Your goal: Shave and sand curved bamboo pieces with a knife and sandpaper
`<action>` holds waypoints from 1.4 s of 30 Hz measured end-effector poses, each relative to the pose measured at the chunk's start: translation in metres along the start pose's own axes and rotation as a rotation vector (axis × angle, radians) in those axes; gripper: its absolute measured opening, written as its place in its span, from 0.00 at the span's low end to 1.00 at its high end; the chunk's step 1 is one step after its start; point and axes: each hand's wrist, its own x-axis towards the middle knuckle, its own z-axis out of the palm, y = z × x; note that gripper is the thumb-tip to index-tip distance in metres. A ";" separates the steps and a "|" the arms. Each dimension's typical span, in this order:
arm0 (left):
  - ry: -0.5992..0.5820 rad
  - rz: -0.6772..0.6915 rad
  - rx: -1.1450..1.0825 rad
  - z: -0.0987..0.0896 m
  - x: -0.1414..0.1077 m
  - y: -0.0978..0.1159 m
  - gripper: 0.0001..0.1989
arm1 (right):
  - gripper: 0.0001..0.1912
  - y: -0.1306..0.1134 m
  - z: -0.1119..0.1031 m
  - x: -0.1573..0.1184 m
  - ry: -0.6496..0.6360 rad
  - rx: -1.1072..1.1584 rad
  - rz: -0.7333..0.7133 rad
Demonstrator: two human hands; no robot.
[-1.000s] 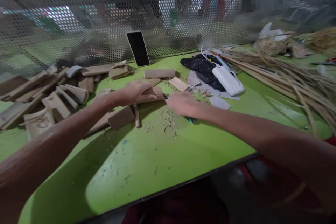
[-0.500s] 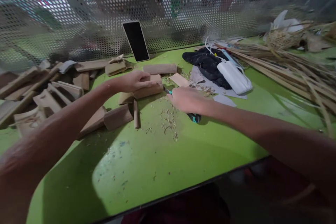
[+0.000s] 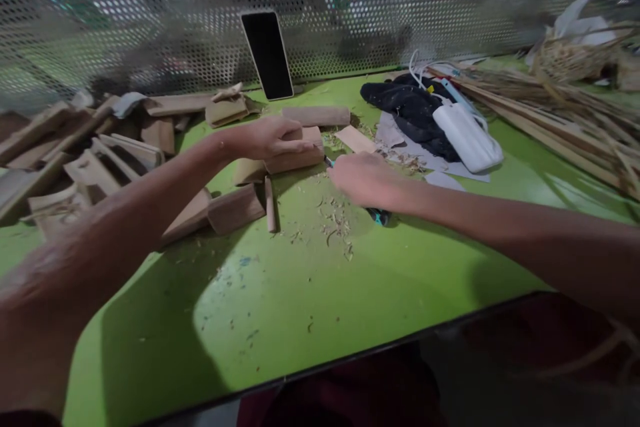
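My left hand (image 3: 276,138) lies over a curved piece of bamboo (image 3: 296,161), its fingers and thumb gripping it against the green table (image 3: 280,307). At the right end of that piece is my right hand (image 3: 364,179), closed around a utility knife (image 3: 379,216) with a teal and black handle. The knife's tip points left at the bamboo's end; whether it touches I cannot tell. Shavings (image 3: 339,223) lie just in front. A thin bamboo stick (image 3: 271,205) and another curved piece (image 3: 236,209) rest below my left hand.
Bamboo offcuts (image 3: 90,180) are heaped at left. A phone (image 3: 267,55) leans on the perforated metal screen (image 3: 330,33). Dark cloth (image 3: 400,107) and a white power bank (image 3: 467,137) with a cable lie at right, beside long bamboo strips (image 3: 540,130). The table's edge (image 3: 350,355) runs in front.
The camera view has tilted down and left, so everything sits higher and further right. Both hands keep nearly the same place at the bamboo piece, with the knife still at its end.
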 end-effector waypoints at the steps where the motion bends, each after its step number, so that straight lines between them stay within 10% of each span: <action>1: 0.005 0.009 -0.005 0.000 0.000 0.000 0.24 | 0.13 0.000 0.001 0.003 0.005 -0.011 -0.003; 42: -0.032 0.131 -0.205 -0.007 0.009 -0.012 0.25 | 0.18 -0.004 -0.003 0.021 -0.006 -0.091 0.029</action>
